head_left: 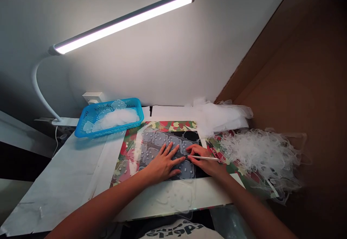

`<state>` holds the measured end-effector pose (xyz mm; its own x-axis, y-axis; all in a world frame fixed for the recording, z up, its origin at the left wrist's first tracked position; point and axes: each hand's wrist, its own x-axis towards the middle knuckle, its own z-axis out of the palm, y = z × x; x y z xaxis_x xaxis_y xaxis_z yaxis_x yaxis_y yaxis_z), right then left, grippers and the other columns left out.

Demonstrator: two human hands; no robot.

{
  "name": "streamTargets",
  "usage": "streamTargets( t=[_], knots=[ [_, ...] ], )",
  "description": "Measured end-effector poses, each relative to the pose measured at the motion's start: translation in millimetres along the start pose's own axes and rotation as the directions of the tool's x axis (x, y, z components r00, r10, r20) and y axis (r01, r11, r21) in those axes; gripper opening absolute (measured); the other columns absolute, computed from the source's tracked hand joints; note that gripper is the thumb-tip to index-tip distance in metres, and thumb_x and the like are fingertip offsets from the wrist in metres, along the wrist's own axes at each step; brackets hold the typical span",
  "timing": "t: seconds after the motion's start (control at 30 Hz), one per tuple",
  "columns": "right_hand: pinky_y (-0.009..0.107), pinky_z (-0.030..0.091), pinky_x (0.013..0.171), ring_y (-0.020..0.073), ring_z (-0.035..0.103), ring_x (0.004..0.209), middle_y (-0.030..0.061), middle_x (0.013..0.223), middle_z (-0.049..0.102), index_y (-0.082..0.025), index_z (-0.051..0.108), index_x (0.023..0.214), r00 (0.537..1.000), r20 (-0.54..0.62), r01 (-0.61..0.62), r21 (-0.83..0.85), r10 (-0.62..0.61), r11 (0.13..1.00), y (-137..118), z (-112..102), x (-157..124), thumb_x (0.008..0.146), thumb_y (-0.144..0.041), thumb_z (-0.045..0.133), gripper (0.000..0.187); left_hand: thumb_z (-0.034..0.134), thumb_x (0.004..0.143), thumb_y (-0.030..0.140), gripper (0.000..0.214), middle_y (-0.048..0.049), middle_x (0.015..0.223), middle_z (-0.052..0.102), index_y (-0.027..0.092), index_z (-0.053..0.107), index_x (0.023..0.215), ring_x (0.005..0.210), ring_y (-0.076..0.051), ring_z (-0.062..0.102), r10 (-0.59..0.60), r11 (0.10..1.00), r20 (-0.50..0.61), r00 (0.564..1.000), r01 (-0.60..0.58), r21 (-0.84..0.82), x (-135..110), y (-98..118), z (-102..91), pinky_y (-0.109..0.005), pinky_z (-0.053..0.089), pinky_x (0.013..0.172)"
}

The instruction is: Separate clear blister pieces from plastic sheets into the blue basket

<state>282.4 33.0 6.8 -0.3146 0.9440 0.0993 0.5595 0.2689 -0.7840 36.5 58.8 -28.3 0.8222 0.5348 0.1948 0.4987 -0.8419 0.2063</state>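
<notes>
A translucent sheet point(151, 154) with rounded shapes and small raised bumps lies over a dark surface on the worktable. My left hand point(164, 163) rests flat on it, fingers spread, holding nothing. Just to the right, my right hand point(204, 163) grips a slim white pen-like tool point(203, 157). The tool's thin dark tip points left and is at the sheet, close to my left fingers. Whether it touches the sheet I cannot tell. Beneath the sheet is a red, green and cream patterned board point(123, 156), and part of the sheet hangs over its pale front strip point(217, 192).
A blue basket point(81, 132) with translucent cut pieces stands at the back left. White translucent sheets point(222, 116) are stacked at the back right, above a tangled heap of clear trimmings point(260, 156). A lit lamp point(124, 22) arches overhead; a cardboard panel point(292, 87) borders the right.
</notes>
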Motion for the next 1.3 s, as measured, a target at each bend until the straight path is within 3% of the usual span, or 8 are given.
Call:
streamTargets(
  t=[0.23,0.33,0.5,0.7,0.9,1.1,1.2,1.3],
  knots=[
    [0.041,0.048,0.094,0.0255,0.061,0.108,0.0077,0.112,0.067,-0.024,0.063,0.082,0.995,-0.022,0.099,-0.112,-0.102,0.989,5,16,-3,0.089,-0.025,0.052,0.013,0.050,0.092,0.052,0.053,-0.0078,0.161,0.019,0.037,0.043,0.143,0.147,-0.039,0.012,0.013,1.000,-0.016,1.000,-0.014,-0.019,-1,-2,1.1,-0.059,0.020,0.114],
    [0.038,0.050,0.086,0.0246,0.064,0.094,0.0065,0.099,0.071,-0.025,0.066,0.091,0.968,-0.249,-0.001,-0.102,-0.025,0.995,19,4,0,0.089,-0.031,0.051,0.015,0.054,0.091,0.051,0.054,-0.0073,0.162,0.016,0.039,0.043,0.142,0.146,-0.040,0.012,0.005,1.000,-0.022,1.000,-0.005,-0.010,0,-1,0.8,-0.061,0.019,0.113],
    [0.027,0.043,0.056,0.0149,0.050,0.056,-0.0038,0.054,0.053,-0.022,0.049,0.060,0.572,-0.773,-0.248,0.156,0.275,0.956,68,-51,3,0.077,-0.044,0.062,0.031,0.051,0.092,0.052,0.052,-0.0083,0.161,0.017,0.039,0.044,0.142,0.146,-0.041,0.014,0.016,1.000,-0.021,1.000,-0.016,-0.019,2,0,-1.5,-0.062,0.020,0.112],
    [0.025,0.040,0.051,0.0116,0.045,0.050,-0.0065,0.050,0.047,-0.022,0.045,0.057,0.429,-0.842,-0.136,0.298,0.327,0.945,81,-99,-1,0.067,-0.045,0.070,0.036,0.049,0.092,0.053,0.051,-0.0112,0.157,0.025,0.040,0.044,0.141,0.143,-0.042,0.021,0.020,1.000,-0.015,1.000,-0.020,-0.014,-3,0,-5.4,-0.062,0.025,0.109],
    [0.023,0.042,0.056,0.0136,0.054,0.060,-0.0015,0.065,0.063,-0.021,0.046,0.058,0.622,-0.759,-0.087,0.177,0.193,0.980,32,-83,36,0.073,-0.037,0.066,0.029,0.059,0.086,0.056,0.042,-0.0134,0.135,0.048,0.028,0.065,0.116,0.128,-0.035,0.042,0.040,0.997,-0.055,0.998,-0.036,0.067,40,4,-23.1,-0.053,0.032,0.105],
    [0.026,0.044,0.063,0.0167,0.058,0.064,0.0021,0.072,0.069,-0.021,0.050,0.064,0.587,-0.808,-0.117,-0.019,0.054,0.993,-1,-60,65,0.080,-0.036,0.059,0.024,0.055,0.091,0.020,0.015,-0.0163,0.100,0.061,0.013,0.066,0.098,0.095,-0.027,0.057,0.058,0.962,-0.044,0.997,-0.044,0.269,111,62,-19.2,-0.039,0.044,0.076],
    [0.029,0.045,0.072,0.0202,0.063,0.075,0.0068,0.097,0.074,-0.022,0.060,0.078,0.646,-0.761,-0.151,-0.205,-0.061,0.967,-15,-45,63,0.086,-0.035,0.054,0.016,0.049,0.091,0.014,0.016,-0.0133,0.086,0.060,0.013,0.064,0.089,0.079,-0.023,0.058,0.215,0.946,-0.039,0.976,-0.198,0.255,91,85,-12.4,-0.035,0.041,0.063],
    [0.031,0.047,0.078,0.0224,0.066,0.085,0.0061,0.103,0.073,-0.025,0.066,0.095,0.837,-0.541,-0.041,-0.208,-0.080,0.977,-24,-12,56,0.090,-0.033,0.050,0.019,0.048,0.093,0.016,0.014,-0.0088,0.081,0.059,0.015,0.061,0.089,0.074,-0.020,0.057,0.356,0.918,-0.038,0.934,-0.342,0.202,47,69,-13.4,-0.033,0.044,0.064]
  ],
)
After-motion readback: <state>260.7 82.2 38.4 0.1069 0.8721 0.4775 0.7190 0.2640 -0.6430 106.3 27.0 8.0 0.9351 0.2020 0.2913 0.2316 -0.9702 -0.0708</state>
